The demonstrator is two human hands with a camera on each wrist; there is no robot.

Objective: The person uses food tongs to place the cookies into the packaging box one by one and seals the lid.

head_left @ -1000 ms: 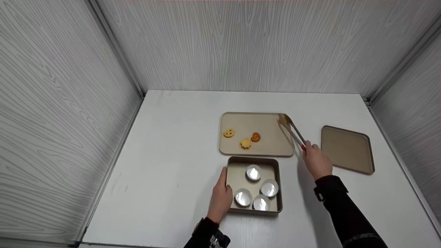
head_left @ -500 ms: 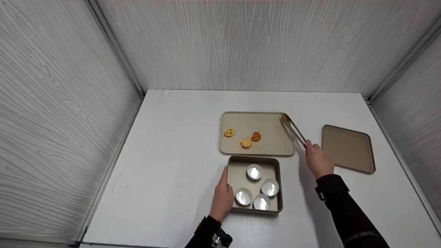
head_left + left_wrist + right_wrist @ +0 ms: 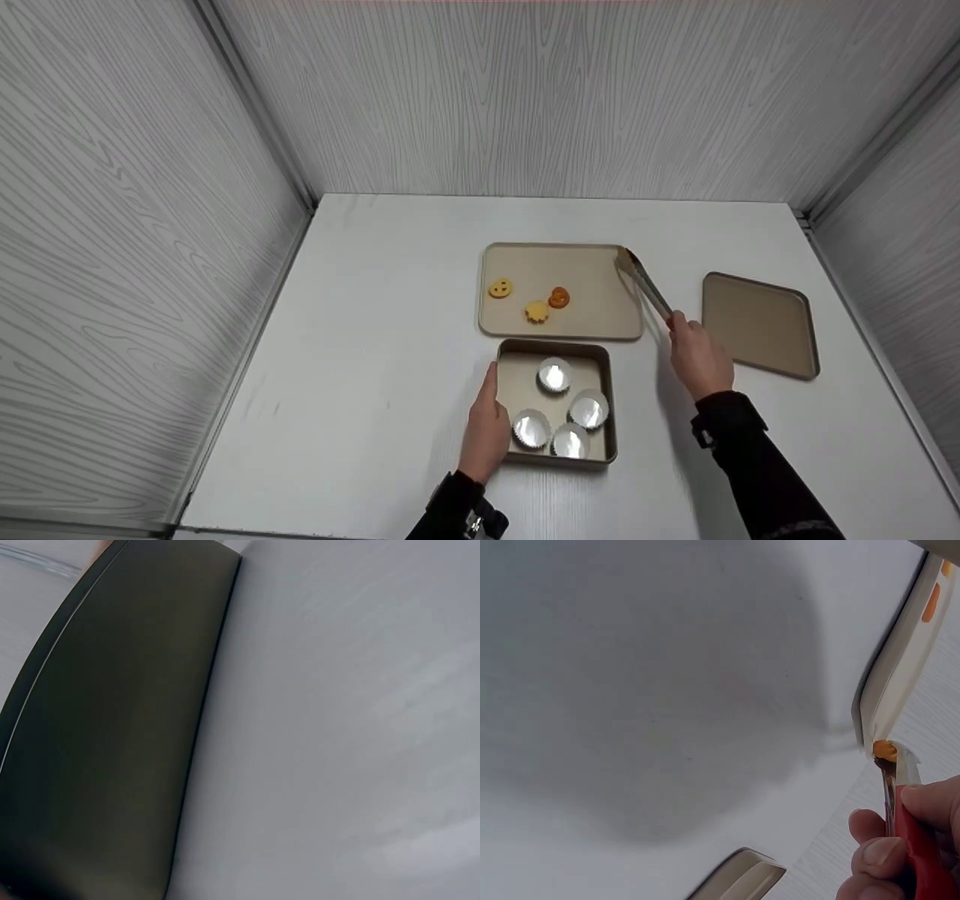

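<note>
From the head we look down on the whole white table [image 3: 375, 360]; our wrist views sit very close above it, sharing only its surface.

the right wrist view looks across a pale white table top [image 3: 645, 690], much of it darkened by a broad soft shadow. in the lower right corner the right hand [image 3: 900, 855] shows as curled fingers [image 3: 877, 856] wrapped round the red handle of a pair of tongs [image 3: 907, 832]. the metal arms of the tongs run up from the hand to tips that pinch a small orange piece [image 3: 885, 750], just beside the rounded corner of a beige baking tray [image 3: 900, 667]. an orange biscuit [image 3: 931, 603] lies on that tray near the top right. at the bottom edge the rounded corner of a second beige tray [image 3: 742, 876] pokes in.
</note>
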